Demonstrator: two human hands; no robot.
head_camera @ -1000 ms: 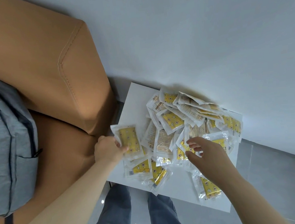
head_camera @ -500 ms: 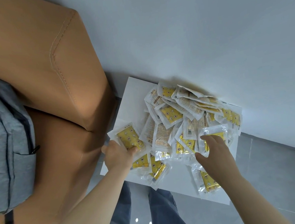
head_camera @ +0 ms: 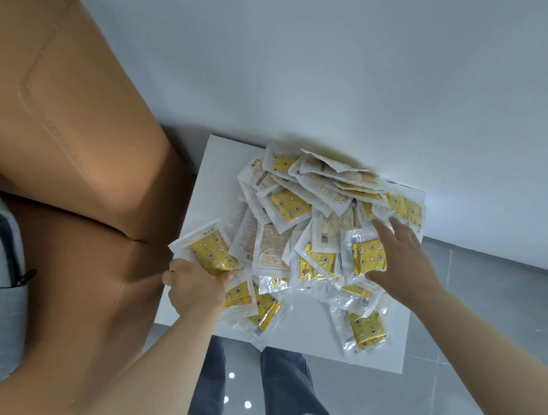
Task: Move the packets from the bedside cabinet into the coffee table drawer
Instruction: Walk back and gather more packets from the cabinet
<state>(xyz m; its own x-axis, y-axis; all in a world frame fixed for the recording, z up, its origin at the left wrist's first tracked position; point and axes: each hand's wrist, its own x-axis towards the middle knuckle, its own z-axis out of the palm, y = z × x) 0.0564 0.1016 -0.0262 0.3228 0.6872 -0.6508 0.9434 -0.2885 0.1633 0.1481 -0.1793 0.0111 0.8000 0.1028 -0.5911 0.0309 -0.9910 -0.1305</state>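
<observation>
Now the left hand's (head_camera: 195, 291) fingers (head_camera: 223, 277) pinch one packet (head_camera: 212, 251) at the bedside cabinet's (head_camera: 212, 166) edge; the right hand's (head_camera: 401, 260) straight, spread fingers rest on another packet (head_camera: 367, 258).

Sofa arm (head_camera: 85, 144) flanks bedside cabinet (head_camera: 214, 169) left, wall (head_camera: 351, 60) behind; front open.

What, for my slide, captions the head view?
Left hand pinches one packet; right hand touches a second packet on the cabinet.
</observation>
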